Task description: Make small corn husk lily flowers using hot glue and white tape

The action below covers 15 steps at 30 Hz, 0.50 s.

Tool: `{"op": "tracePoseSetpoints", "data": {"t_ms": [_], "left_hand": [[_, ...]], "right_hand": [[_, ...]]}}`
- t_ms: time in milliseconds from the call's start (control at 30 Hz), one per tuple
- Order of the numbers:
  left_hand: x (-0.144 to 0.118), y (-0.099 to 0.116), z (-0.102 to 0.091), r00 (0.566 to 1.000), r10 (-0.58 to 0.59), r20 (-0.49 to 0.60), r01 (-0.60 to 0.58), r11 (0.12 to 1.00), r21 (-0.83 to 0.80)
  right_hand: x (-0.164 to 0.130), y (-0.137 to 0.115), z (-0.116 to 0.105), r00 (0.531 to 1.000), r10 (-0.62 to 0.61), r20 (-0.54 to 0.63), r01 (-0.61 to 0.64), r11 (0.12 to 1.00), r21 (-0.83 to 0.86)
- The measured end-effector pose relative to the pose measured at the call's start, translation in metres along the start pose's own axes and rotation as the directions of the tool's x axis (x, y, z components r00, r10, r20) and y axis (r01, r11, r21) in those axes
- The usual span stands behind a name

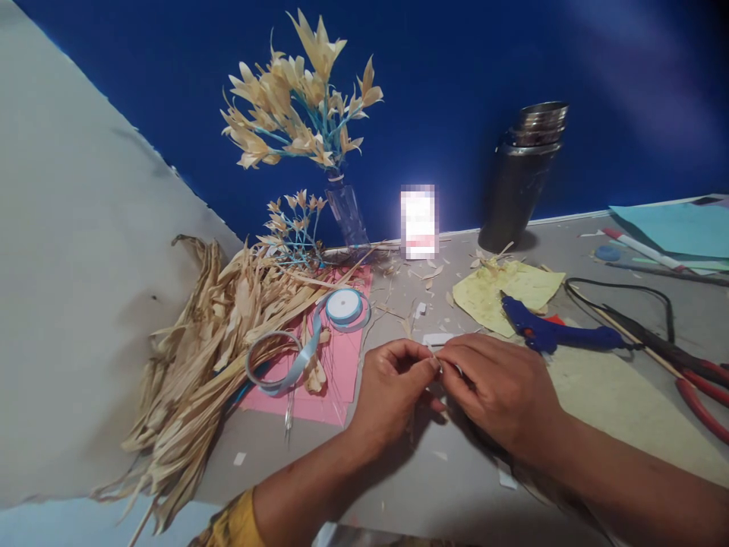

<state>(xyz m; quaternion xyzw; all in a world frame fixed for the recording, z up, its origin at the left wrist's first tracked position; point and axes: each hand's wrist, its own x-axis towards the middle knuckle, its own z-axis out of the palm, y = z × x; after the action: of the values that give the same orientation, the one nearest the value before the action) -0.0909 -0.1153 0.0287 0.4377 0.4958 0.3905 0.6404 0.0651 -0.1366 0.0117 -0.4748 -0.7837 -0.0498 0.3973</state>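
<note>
Pale sliver (438, 365), too small to identify, is pinched by the left hand (392, 389) and right hand (501, 386). Blue ribbon (307, 352) lies left of the grip, a glue gun (569, 335) right.

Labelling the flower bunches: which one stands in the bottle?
The larger, taller bunch, its blue stems in the clear bottle's neck. The smaller bunch sits lower, to its left, with no bottle visible beneath.

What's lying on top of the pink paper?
Light-blue ribbon, thin wires and dried husks. The husks cover part of the pink paper; anything beneath them is hidden.
</note>
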Motion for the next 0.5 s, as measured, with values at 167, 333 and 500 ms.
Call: {"op": "tracePoseSetpoints", "data": {"t_ms": [167, 333, 500], "left_hand": [[0.0004, -0.0008, 0.0008, 1.000, 0.029, -0.012, -0.028, 0.999, 0.037], [-0.0008, -0.0020, 0.0036, 0.997, 0.057, 0.050, -0.059, 0.998, 0.033], [-0.0002, -0.0025, 0.0014, 0.993, 0.043, 0.106, -0.044, 0.999, 0.013]], "right_hand": [[-0.0010, -0.0005, 0.0018, 1.000, 0.009, -0.008, -0.009, 1.000, 0.010], [0.0029, -0.0006, 0.0001, 0.959, 0.266, 0.097, -0.279, 0.946, 0.168], [0.0080, 0.0041, -0.0039, 0.908, 0.346, 0.236, -0.404, 0.873, 0.274]]}}
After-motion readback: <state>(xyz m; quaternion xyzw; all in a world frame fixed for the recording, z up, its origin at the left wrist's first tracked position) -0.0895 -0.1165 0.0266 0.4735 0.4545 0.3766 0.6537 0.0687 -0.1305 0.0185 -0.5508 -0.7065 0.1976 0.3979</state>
